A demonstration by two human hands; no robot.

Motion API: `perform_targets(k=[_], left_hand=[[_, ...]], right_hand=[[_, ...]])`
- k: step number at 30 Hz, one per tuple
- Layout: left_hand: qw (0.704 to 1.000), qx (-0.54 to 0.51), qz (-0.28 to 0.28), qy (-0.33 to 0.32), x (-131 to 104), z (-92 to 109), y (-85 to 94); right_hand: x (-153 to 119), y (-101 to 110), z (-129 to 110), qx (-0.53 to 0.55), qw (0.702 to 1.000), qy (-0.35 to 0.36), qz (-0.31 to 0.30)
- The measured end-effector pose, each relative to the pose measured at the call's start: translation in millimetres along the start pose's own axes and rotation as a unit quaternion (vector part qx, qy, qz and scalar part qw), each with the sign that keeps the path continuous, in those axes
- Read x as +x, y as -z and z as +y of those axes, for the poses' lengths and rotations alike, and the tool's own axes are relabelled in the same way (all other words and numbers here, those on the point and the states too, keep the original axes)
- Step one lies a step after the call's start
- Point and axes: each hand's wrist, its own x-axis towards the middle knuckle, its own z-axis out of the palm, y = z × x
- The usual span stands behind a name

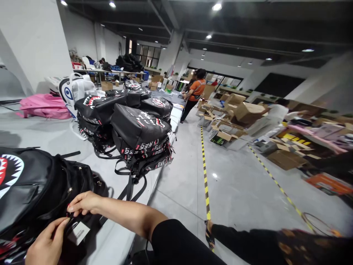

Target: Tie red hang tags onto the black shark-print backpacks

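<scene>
A black backpack (46, 191) with a toothy shark-mouth print (18, 167) lies at the lower left of the frame, on a pale work table (120, 232), while two bare hands meet at its near edge. The right hand (86, 202) reaches in from the lower middle, its thumb and fingers pinching a small red piece (68, 208) beside the bag. The left hand (46, 243) comes up from the bottom edge, thumb and forefinger brought close together just beneath; whether they close on the same piece is too small to tell. The piece sits right at the right hand's fingertips, with the bulk of the bag spreading left of the grip and a white tag (79, 232) hanging just below and to the right.

The two-handed hold looks chosen for fine work, one hand seemingly steadying what the other handles. The bag's place close to the body probably keeps its zippered side within easy reach. At center left, matching backpacks (138, 129) are piled on the same table, apparently to leave room up front. A pink bag (45, 106) lies beyond, upper left; a person in orange (197, 88) stands at upper center.
</scene>
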Motion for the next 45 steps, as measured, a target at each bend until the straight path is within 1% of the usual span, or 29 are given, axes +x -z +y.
perform_targets(k=[2, 3, 7, 10, 13, 16, 22, 30, 33, 37, 40, 45], left_hand=[[0.998, 0.021, -0.029, 0.057, 5.2, 4.9, 3.2], [0.996, 0.023, -0.044, 0.071, 7.7, 6.6, 3.7], [0.996, 0.017, -0.056, 0.067, 15.6, 8.2, 2.3], [0.996, 0.026, -0.063, 0.053, 18.9, 6.6, 0.7], [0.997, 0.024, -0.058, 0.034, 19.6, 6.6, -0.8], [0.997, 0.025, -0.055, 0.043, 18.0, 9.9, -1.4], [0.996, 0.021, -0.066, 0.056, 14.3, 16.4, 0.2], [0.997, 0.037, -0.044, 0.051, 10.8, 16.4, -4.9], [0.998, 0.010, -0.035, 0.046, 8.6, 12.8, -6.9], [0.996, -0.063, -0.049, 0.043, 7.4, 0.7, -6.1], [0.994, -0.074, -0.053, 0.055, 4.8, -1.0, -3.9], [0.996, -0.060, -0.009, 0.073, -0.7, 10.3, -4.4]], right_hand=[[6.8, -3.0, 8.0, 0.028, 0.999, 0.014, 0.017], [10.1, -4.8, 12.3, 0.035, 0.999, 0.023, 0.025], [16.2, -12.6, 21.9, 0.056, 0.996, 0.050, 0.050], [13.8, -15.8, 19.5, 0.078, 0.994, 0.044, 0.066], [12.1, -17.0, 16.2, 0.084, 0.993, 0.037, 0.070], [12.7, -17.9, 16.9, 0.073, 0.994, 0.044, 0.074], [12.4, -18.4, 24.0, 0.027, 0.994, 0.077, 0.071], [14.7, -16.0, 31.1, -0.113, 0.978, 0.152, 0.085], [14.2, -17.6, 34.2, -0.164, 0.964, 0.180, 0.105], [12.4, -22.3, 39.5, -0.202, 0.947, 0.214, 0.129], [9.7, -25.1, 39.6, -0.211, 0.945, 0.218, 0.124], [6.2, -24.8, 35.8, -0.218, 0.946, 0.203, 0.128]])
